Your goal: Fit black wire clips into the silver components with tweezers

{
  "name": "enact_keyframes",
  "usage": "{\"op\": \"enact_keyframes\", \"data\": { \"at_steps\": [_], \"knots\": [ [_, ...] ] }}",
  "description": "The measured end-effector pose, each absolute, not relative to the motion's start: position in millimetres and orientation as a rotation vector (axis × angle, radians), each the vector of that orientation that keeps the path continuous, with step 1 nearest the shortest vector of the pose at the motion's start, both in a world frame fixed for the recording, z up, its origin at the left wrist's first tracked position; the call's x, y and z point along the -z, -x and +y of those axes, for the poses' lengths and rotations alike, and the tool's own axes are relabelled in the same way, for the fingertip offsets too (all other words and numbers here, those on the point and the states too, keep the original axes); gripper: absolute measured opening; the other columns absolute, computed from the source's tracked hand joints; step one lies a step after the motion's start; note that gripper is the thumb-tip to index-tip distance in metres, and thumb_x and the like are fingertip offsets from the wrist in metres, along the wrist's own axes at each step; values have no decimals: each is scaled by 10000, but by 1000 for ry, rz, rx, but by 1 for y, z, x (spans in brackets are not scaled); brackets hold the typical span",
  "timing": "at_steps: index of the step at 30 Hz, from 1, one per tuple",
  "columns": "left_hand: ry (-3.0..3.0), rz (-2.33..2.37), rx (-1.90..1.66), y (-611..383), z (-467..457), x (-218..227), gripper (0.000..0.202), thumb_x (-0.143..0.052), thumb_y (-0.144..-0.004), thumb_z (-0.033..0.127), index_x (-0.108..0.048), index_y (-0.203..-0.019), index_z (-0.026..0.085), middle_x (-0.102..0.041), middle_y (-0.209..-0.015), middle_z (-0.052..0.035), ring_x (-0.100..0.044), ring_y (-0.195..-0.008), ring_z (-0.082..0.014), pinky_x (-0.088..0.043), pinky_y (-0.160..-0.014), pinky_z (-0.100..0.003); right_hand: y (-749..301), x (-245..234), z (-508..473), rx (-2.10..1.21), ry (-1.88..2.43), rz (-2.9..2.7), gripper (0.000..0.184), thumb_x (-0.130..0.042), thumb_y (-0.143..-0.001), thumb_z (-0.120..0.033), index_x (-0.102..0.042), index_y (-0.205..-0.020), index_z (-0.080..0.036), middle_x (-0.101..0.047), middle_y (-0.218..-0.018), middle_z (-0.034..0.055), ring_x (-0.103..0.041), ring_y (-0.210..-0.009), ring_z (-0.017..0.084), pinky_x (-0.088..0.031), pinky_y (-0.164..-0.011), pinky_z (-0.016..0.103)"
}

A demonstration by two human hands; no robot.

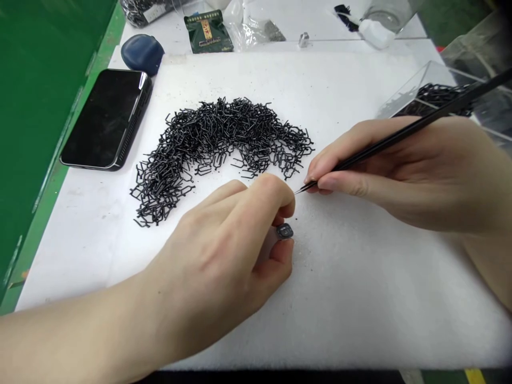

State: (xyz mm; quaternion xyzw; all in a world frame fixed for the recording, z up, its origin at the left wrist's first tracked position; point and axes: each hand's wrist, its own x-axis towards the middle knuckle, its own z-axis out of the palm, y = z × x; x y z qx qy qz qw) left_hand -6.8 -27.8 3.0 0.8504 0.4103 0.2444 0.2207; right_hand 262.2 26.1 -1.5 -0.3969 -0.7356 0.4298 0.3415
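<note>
Left hand (pixel 228 248) pinches one dark piece (pixel 285 231); right hand (pixel 420 173) grips slender tool (pixel 400 135); many forked parts (pixel 224 125) lie loose, finished count unclear

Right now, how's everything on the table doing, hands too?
Left hand: curled, pinching a grey piece
Grey piece: between finger and thumb
Right hand: closed around a black tool
Black tool: slanted, tip near left hand
Phone: flat, screen dark
Black bits: heaped in an arc
Clear box: dark things inside
Green packet: lying down; open or sealed, can't tell
</note>
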Motion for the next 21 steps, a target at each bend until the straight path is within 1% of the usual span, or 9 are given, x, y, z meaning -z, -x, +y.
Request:
{"op": "enact_keyframes", "data": {
  "at_steps": [4, 6, 9, 11, 13, 15, 18, 21],
  "knots": [
    [-2312, 1117, -729, 9, -27, -1, 246, -595, -1002, 60, -540, -1102, 278, -718, -893, 62, -772, -900, -159, -596, -795, -257, -260, 0, 23, -1169, 961, -1869, 121, -971, -1017, -226, -941, -989, -339, -911, -987, -21, -888, -917, 200, -755, -828, 318],
    [-2312, 1123, -707, 8, -27, 0, 248, -619, -1007, 62, -554, -1108, 278, -706, -869, 67, -778, -891, -160, -597, -793, -253, -259, -1, 21, -1273, 906, -1867, 115, -991, -1004, -236, -944, -1026, -339, -926, -1010, -18, -904, -925, 204, -763, -824, 299],
    [-2308, 1135, -702, 7, -29, 0, 272, -651, -992, 44, -569, -1101, 279, -711, -864, 71, -778, -866, -159, -595, -774, -249, -257, -2, 18, -1439, 877, -1846, 126, -1009, -980, -240, -943, -1017, -341, -934, -996, -28, -917, -906, 207, -772, -812, 277],
    [-2313, 1179, -697, 6, -30, 0, 278, -665, -998, 32, -586, -1108, 275, -728, -896, 67, -786, -881, -159, -616, -817, -248, -257, -2, 17, -1483, 861, -1848, 170, -1009, -965, -202, -946, -1024, -348, -936, -1001, -30, -920, -903, 213, -774, -811, 276],
    [-2332, 1194, -709, 6, -31, 0, 262, -657, -1011, 37, -599, -1117, 269, -725, -907, 62, -789, -888, -158, -628, -849, -248, -259, -1, 16, -1460, 845, -1877, 247, -992, -957, -146, -951, -1070, -361, -940, -1041, -28, -921, -935, 221, -774, -833, 278],
    [-2343, 1149, -745, 8, -31, 0, 260, -631, -999, 36, -596, -1115, 266, -705, -891, 60, -786, -879, -157, -621, -830, -242, -260, 1, 16, -1406, 833, -1930, 305, -980, -948, -115, -952, -1110, -372, -941, -1077, -21, -922, -976, 235, -772, -855, 287],
    [-2346, 1151, -733, 10, -31, 1, 251, -618, -997, 41, -585, -1093, 271, -688, -869, 58, -788, -876, -162, -609, -800, -244, -262, 4, 16, -1352, 835, -1958, 307, -936, -977, -107, -953, -1129, -373, -938, -1084, -8, -920, -1013, 249, -770, -874, 311],
    [-2365, 1177, -719, 11, -32, 1, 233, -641, -992, 67, -573, -1071, 275, -686, -848, 59, -777, -848, -170, -611, -781, -265, -263, 5, 16, -1341, 808, -1975, 336, -949, -953, -95, -948, -1146, -370, -942, -1120, -2, -917, -1020, 249, -770, -885, 319]
  ]
}}
